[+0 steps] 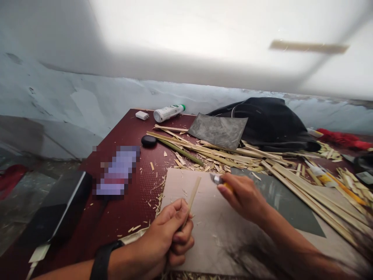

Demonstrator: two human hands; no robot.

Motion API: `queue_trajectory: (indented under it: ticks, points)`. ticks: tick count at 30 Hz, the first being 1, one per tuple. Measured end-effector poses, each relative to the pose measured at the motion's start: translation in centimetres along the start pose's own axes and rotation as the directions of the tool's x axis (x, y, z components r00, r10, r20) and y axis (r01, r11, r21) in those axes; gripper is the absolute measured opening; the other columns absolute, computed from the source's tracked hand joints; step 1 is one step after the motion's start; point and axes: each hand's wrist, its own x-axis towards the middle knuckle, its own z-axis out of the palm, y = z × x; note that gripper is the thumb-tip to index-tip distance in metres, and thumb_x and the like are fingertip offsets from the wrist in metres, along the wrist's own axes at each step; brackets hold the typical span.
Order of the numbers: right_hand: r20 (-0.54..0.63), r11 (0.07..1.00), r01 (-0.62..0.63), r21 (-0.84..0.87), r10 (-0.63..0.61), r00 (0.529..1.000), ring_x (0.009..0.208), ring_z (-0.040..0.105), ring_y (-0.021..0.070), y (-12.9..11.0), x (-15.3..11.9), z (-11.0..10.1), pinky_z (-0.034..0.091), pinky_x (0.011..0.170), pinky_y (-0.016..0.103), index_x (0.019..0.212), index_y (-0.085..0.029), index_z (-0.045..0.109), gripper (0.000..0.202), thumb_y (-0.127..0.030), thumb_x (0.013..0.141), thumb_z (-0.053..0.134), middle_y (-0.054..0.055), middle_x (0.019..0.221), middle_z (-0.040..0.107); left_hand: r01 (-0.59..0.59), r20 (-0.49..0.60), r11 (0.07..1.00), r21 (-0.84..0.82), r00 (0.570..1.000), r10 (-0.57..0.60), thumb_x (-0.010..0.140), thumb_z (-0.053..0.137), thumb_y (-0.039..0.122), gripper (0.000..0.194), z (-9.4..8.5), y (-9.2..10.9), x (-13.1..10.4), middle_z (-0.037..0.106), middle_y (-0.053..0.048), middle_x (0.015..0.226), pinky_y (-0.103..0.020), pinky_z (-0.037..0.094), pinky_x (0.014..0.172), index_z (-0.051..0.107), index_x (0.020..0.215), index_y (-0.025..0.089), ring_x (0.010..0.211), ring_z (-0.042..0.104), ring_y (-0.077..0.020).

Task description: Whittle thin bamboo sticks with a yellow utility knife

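Observation:
My left hand (pixel 175 233), with a dark band at the wrist, is closed round a thin pale bamboo strip (pixel 194 191) that points up and slightly right. To its right, my right hand (pixel 244 196) grips a yellow-handled knife (pixel 217 179), its metal end pointing left. The knife and the strip are apart. Both hands are over a pale board (pixel 210 233). Beyond them, long bamboo strips (pixel 215 151) lie among shavings, and more long strips (pixel 309 198) run down the right side.
A white bottle (pixel 169 113), a small white block (pixel 142 115), a black oval object (pixel 149 141) and a blurred-out phone-like object (pixel 118 171) lie left. Behind are a grey sheet (pixel 220 130) and black cloth (pixel 268 120). A black box (pixel 58 210) stands lower left.

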Motion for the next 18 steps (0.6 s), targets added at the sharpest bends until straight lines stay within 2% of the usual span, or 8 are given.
queue_trajectory:
  ticks: [3, 5, 9, 14, 18]
  points:
    - [0.117, 0.982, 0.169, 0.080, -0.177, 0.977, 0.056, 0.046, 0.0114, -2.3, 0.0, 0.9, 0.029, 0.058, 0.027, 0.083, -0.021, 0.045, 0.029, -0.040, 0.103, 0.037, -0.002, 0.066, 0.052, 0.062, -0.109, 0.997, 0.042, 0.992, -0.057, 0.093, 0.052, 0.053, 0.034, 0.3, 0.4, 0.1, 0.029, 0.010, 0.052, -0.018, 0.011, 0.042, 0.038, 0.078, 0.025, 0.042, 0.016, -0.0064]
    - [0.173, 0.969, 0.214, 0.120, -0.233, 0.957, 0.055, 0.043, 0.0110, -3.1, 0.2, 1.4, 0.028, 0.058, 0.027, 0.082, -0.022, 0.045, 0.032, -0.044, 0.104, 0.036, -0.003, 0.067, 0.053, 0.071, -0.109, 0.997, 0.039, 0.992, -0.067, 0.091, 0.054, 0.054, 0.036, 0.4, 0.5, 0.1, 0.030, 0.010, 0.052, -0.018, 0.011, 0.042, 0.038, 0.077, 0.025, 0.043, 0.016, -0.0065]
    - [0.246, 0.973, 0.180, 0.145, -0.211, 0.946, 0.055, 0.041, 0.0104, -3.1, 0.4, 1.8, 0.026, 0.057, 0.028, 0.080, -0.021, 0.044, 0.033, -0.043, 0.104, 0.036, -0.003, 0.067, 0.052, 0.098, -0.107, 0.995, 0.019, 0.990, -0.095, 0.089, 0.058, 0.053, 0.035, 0.3, 0.6, -0.2, 0.030, 0.010, 0.055, -0.019, 0.008, 0.042, 0.039, 0.079, 0.026, 0.045, 0.015, -0.0071]
    - [0.249, 0.984, 0.137, 0.111, -0.161, 0.955, 0.055, 0.039, 0.0097, -2.1, 0.7, 1.9, 0.023, 0.055, 0.028, 0.077, -0.021, 0.043, 0.034, -0.042, 0.104, 0.038, -0.004, 0.065, 0.049, 0.122, -0.142, 0.992, 0.021, 0.983, -0.118, 0.087, 0.062, 0.052, 0.036, 0.3, 0.8, -0.3, 0.028, 0.010, 0.057, -0.019, 0.007, 0.040, 0.037, 0.079, 0.027, 0.047, 0.016, -0.0080]
    - [0.250, 0.987, 0.151, 0.063, -0.162, 0.955, 0.055, 0.038, 0.0094, -1.5, 0.8, 1.7, 0.022, 0.056, 0.028, 0.077, -0.020, 0.045, 0.035, -0.043, 0.103, 0.040, -0.004, 0.065, 0.050, 0.119, -0.147, 0.992, 0.043, 0.983, -0.112, 0.087, 0.061, 0.054, 0.036, 0.3, 0.9, -0.2, 0.027, 0.011, 0.056, -0.020, 0.008, 0.040, 0.039, 0.080, 0.027, 0.046, 0.015, -0.0072]
